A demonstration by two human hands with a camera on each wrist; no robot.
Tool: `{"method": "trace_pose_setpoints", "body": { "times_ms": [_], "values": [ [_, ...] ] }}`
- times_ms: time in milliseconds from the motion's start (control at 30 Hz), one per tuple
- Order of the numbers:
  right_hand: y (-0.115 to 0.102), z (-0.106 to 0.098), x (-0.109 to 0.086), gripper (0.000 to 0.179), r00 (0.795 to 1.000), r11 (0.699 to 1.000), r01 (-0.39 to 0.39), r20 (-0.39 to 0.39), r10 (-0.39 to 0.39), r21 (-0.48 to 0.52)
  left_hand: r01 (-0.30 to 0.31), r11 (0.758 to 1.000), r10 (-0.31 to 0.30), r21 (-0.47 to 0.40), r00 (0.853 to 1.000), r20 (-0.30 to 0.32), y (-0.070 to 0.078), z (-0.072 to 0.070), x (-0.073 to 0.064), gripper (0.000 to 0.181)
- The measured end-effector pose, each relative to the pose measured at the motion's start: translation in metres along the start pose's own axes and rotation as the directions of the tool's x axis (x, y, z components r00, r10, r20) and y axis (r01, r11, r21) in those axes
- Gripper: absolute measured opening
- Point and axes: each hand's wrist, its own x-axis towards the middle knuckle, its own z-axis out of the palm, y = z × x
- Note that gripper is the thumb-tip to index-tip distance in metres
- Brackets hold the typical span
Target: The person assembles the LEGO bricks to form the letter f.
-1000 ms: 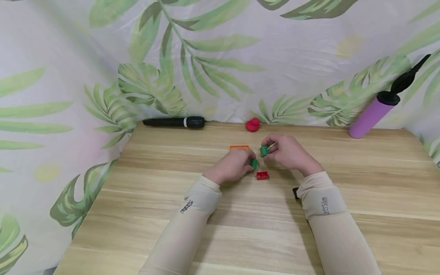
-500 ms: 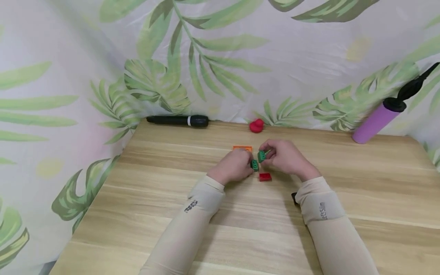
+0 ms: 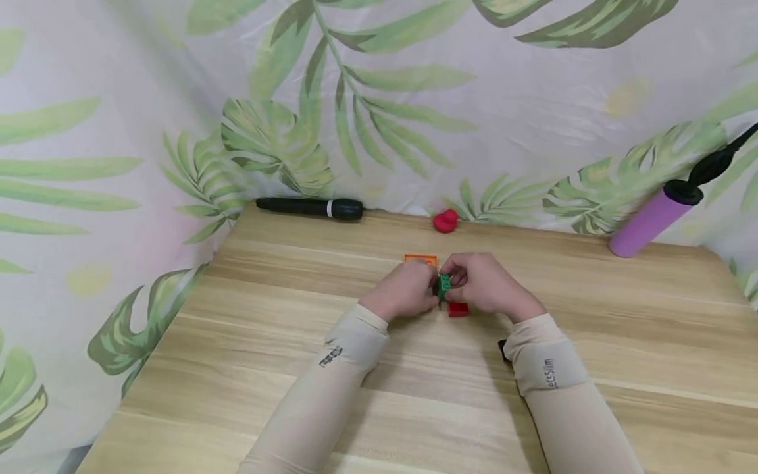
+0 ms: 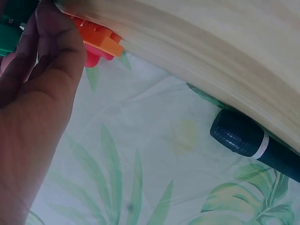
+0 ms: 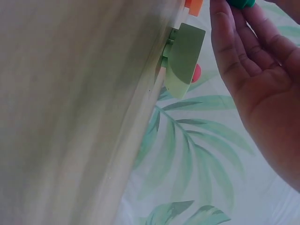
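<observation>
In the head view, my left hand [image 3: 403, 289] and my right hand [image 3: 488, 283] meet near the middle of the wooden table. Each pinches a green toy building brick; the two bricks stand together between the fingertips, and only one green brick [image 3: 445, 284] shows plainly. Whether they are joined I cannot tell. A red brick [image 3: 458, 309] lies just below the right fingers. Beyond the left hand is an orange brick [image 3: 421, 257], partly covered. The right wrist view shows a light green brick [image 5: 186, 56] on the table beside the right hand, hidden in the head view.
Along the back edge lie a black rod-shaped thing with a white ring [image 3: 314, 208] and a red rubber duck [image 3: 445, 221]. A purple hand pump [image 3: 651, 220] leans at the back right. Something small and black [image 3: 504, 349] shows beside the right sleeve. Leaf-patterned cloth hangs behind.
My right hand has moved down and left, bringing its green brick against the one in my left hand. The left hand has stayed nearly still. The head view has shifted slightly.
</observation>
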Motion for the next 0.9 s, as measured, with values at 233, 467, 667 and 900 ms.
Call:
{"method": "trace_pose_setpoints", "body": {
  "times_ms": [233,467,667,900],
  "values": [
    [-0.007,0.001,-0.001,0.023,1.000,0.999,0.014,-0.018,-0.015,-0.038,-0.015,1.000,0.015,0.011,1.000,0.003,-0.001,-0.001,-0.001,0.016],
    [-0.007,0.004,0.001,0.021,1.000,0.998,-0.001,-0.015,0.000,-0.056,-0.014,1.000,0.014,0.001,1.000,0.008,-0.001,-0.001,-0.001,0.015],
    [-0.004,0.002,0.003,0.025,1.000,0.997,0.018,0.010,-0.017,-0.080,-0.010,1.000,0.010,-0.021,1.000,0.016,-0.002,-0.001,-0.002,0.018],
    [0.003,-0.016,0.001,0.039,1.000,0.998,0.009,-0.009,-0.010,-0.063,0.000,0.998,0.003,-0.060,0.999,0.054,0.000,-0.002,-0.003,0.015]
  ]
}}
